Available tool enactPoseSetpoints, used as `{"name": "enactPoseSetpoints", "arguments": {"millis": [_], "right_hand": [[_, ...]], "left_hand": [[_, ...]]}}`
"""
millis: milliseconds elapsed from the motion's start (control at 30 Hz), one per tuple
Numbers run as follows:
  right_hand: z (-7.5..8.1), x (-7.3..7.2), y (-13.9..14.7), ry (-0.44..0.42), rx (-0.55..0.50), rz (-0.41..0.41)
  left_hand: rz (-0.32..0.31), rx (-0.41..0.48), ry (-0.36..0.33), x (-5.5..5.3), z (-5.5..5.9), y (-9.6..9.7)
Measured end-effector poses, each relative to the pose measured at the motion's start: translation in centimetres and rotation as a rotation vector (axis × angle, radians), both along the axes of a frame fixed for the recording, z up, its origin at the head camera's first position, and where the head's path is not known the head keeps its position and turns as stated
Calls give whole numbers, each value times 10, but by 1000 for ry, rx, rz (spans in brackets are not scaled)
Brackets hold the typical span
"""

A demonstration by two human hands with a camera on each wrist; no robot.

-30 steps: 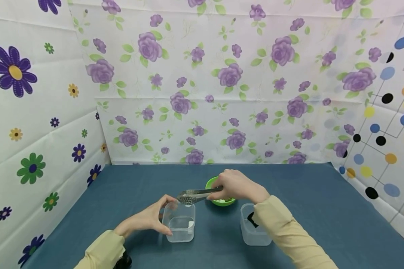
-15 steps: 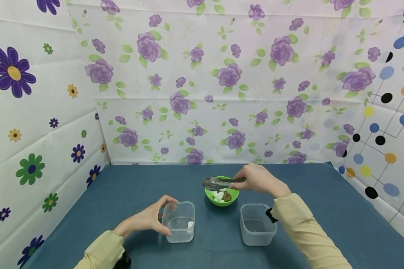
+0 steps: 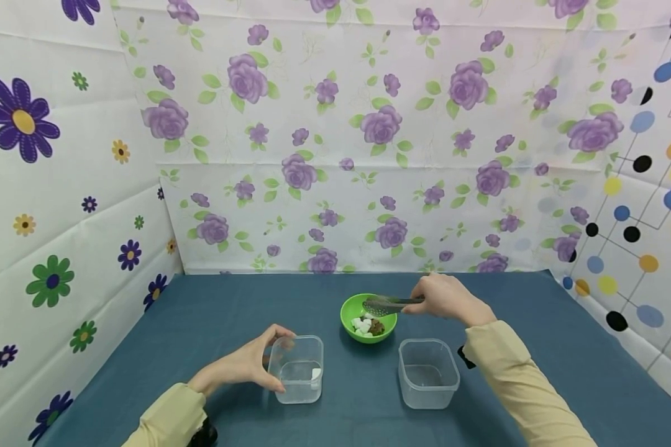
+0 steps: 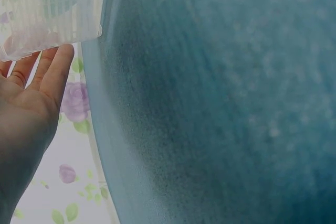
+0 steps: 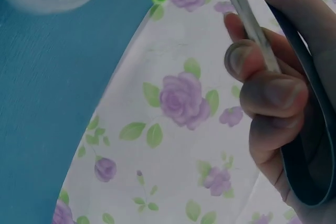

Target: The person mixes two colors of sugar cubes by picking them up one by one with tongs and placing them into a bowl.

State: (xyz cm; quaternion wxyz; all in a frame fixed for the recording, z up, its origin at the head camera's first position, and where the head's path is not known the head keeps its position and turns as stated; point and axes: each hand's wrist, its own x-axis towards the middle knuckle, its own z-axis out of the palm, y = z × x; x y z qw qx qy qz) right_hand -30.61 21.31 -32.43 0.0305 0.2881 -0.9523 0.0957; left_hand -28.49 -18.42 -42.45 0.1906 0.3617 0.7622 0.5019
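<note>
My left hand (image 3: 250,362) grips the left side of a clear plastic container (image 3: 310,392), thumb at the front and fingers at the back. A small white piece (image 3: 315,374) lies inside that container. In the left wrist view, its ribbed wall (image 4: 52,9) rests against my fingers (image 4: 59,69). My right hand (image 3: 447,299) holds metal tongs (image 3: 384,305) by their dark handles. Their perforated tips hang over a green bowl (image 3: 349,310) of white chunks (image 3: 361,325) and brown chunks (image 3: 376,327). In the right wrist view, my fingers (image 5: 275,95) curl round the tongs.
A second clear plastic container (image 3: 429,397) stands on the blue tablecloth (image 3: 363,403), right of the first and nearer than the bowl. Flower-patterned cloth (image 3: 335,124) hangs behind the table, with patterned sheets at both sides.
My right hand has carried the tongs rightward from above the left container's rim to over the green bowl, baring the right container. My left hand stays on its container.
</note>
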Motion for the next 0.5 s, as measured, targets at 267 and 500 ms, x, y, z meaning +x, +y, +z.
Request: {"name": "enactPoseSetpoints", "arguments": {"millis": [267, 500], "right_hand": [[1, 1, -1, 14, 18, -6], [5, 4, -3, -5, 8, -48]], "left_hand": [[0, -5, 5, 0, 1, 0], [-8, 3, -3, -1, 0, 0]]}}
